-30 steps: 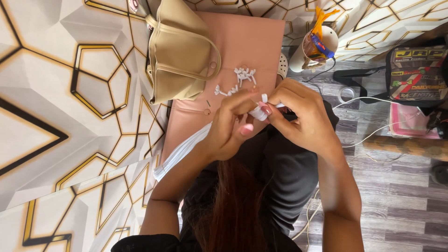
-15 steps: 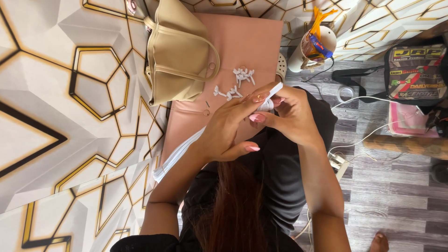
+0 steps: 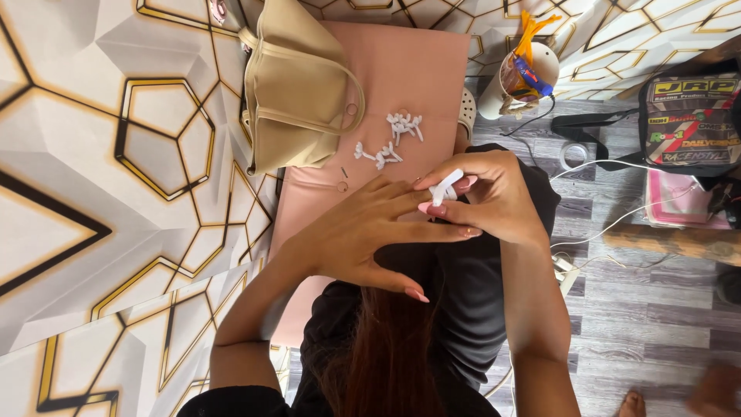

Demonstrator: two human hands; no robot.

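Setting: a room in a home, used as an informal craft corner. Evidence: grey wood-look floor (image 3: 617, 324); geometric gold-lined wall panels (image 3: 116, 154); pink board (image 3: 417, 69) beyond the hands carrying a beige handbag (image 3: 297, 93); cup of tools (image 3: 525, 69), tape roll (image 3: 575, 154) and loose cables (image 3: 617, 224) to the right.

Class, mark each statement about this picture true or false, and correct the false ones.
1. The right hand holds a small white piece. True.
2. The beige handbag lies on the grey floor. False: it rests on the pink board.
3. Loose white pieces lie on the pink board beside the handbag. True.
4. The left hand grips the cup. False: the cup stands apart, beyond the board; the left hand is flat beside the right hand.
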